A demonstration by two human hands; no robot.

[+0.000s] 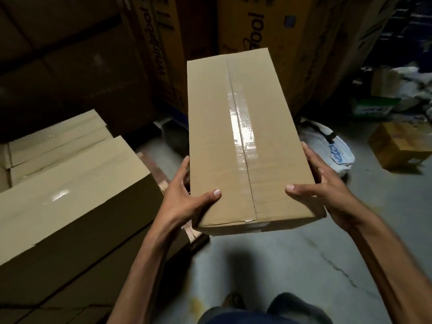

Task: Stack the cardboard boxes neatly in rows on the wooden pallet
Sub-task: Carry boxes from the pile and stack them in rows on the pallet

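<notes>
Brown cardboard fills the middle of your view. The box (pixel 245 141) is off the ground between your two hands, its long side pointing away from you and its taped seam facing up. Your left hand (pixel 184 197) grips the near left corner, with the thumb curled onto the top face and the fingers running along the left side. Your right hand (pixel 327 183) mirrors it at the near right corner, thumb pressed on top and fingers spread along the right side. Whether any fingers reach under the box cannot be told.

Clear tape (pixel 243 132) runs down the top seam and catches the light about midway.

Left of the box and apart from it is the stack (pixel 70 183) of long taped boxes of the same kind, laid side by side, the nearest one higher than those behind it. Between the box and the stack, pale wood of the pallet (pixel 163 183) shows just past your left hand.

Beyond the box's far end stand tall printed cartons (pixel 292 43). Right of the box a white bag (pixel 336 150) with blue print lies on the grey floor (pixel 280 265). Farther right a small box (pixel 397 146) sits at an angle.
</notes>
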